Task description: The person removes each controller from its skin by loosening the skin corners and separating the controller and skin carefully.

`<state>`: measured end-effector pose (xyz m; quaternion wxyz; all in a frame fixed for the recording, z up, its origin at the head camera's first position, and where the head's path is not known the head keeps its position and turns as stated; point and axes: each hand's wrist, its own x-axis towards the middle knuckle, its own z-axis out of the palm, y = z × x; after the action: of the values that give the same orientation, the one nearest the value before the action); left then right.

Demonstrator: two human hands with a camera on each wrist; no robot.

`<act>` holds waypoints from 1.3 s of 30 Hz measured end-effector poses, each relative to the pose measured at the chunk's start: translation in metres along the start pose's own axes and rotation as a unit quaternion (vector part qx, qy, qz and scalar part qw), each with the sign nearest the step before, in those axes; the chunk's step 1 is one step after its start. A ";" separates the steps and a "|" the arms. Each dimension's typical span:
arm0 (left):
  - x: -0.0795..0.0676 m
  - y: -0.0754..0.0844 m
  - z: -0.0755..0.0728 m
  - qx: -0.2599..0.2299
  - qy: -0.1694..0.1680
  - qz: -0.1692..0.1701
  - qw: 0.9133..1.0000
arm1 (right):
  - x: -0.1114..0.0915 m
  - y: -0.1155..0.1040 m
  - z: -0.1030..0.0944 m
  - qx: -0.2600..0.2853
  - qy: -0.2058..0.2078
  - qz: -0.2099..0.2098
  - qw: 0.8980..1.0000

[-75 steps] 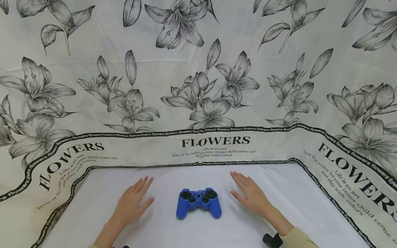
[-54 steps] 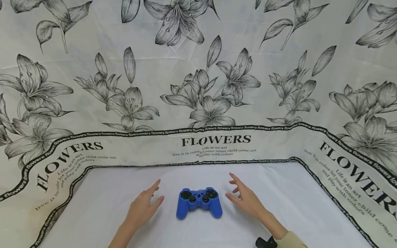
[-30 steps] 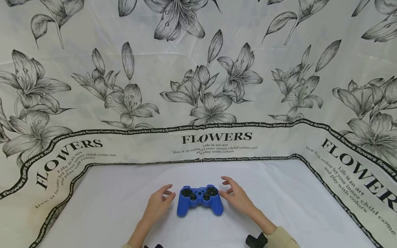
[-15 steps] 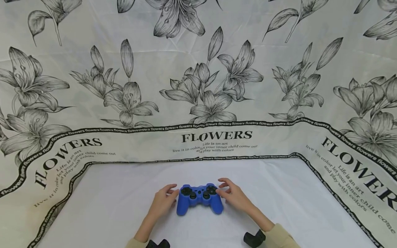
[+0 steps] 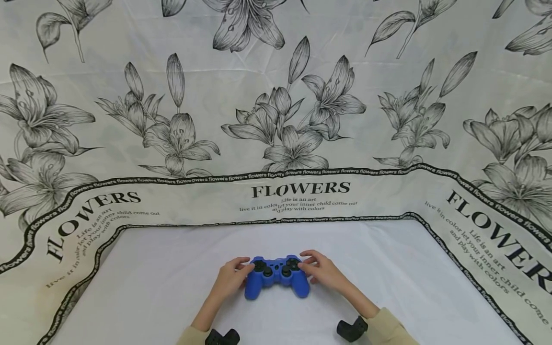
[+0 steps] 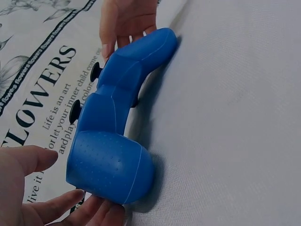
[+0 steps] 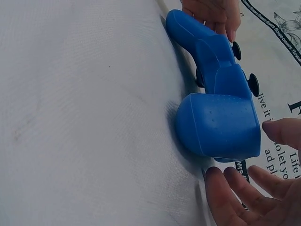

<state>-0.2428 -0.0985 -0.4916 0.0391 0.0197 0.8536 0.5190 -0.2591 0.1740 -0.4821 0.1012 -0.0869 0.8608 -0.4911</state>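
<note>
Closer in than before, the left hand (image 5: 230,278) and right hand (image 5: 325,273) flank the blue controller (image 5: 276,280), thumbs and fingers parted around its ends, neither gripping it.

Support: white surface (image 5: 151,287), faintly creased, extends beyond and nearside of left hand (image 5: 230,278) and right hand (image 5: 325,273). Directly on it lies one blue game controller (image 5: 277,279), face up, between the two hands.

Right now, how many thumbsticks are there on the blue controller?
2. The left thumbstick is nearer the left hand, the right thumbstick nearer the right hand; both stand on top of the blue controller. None look hidden in the head view.
</note>
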 end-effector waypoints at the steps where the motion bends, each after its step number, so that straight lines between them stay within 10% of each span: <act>1: 0.000 0.000 0.000 0.000 -0.001 -0.004 1.000 | -0.001 -0.001 0.000 0.002 -0.003 -0.002 1.000; 13: 0.004 -0.003 0.000 0.007 -0.036 -0.031 0.999 | 0.002 -0.003 0.002 0.019 -0.020 0.009 1.000; 39: -0.003 0.004 -0.004 0.018 -0.028 0.038 0.999 | -0.002 -0.005 0.006 0.031 0.013 -0.036 0.999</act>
<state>-0.2400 -0.1008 -0.4857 0.0426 0.0673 0.8603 0.5036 -0.2551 0.1675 -0.4803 0.0747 -0.1079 0.8430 -0.5216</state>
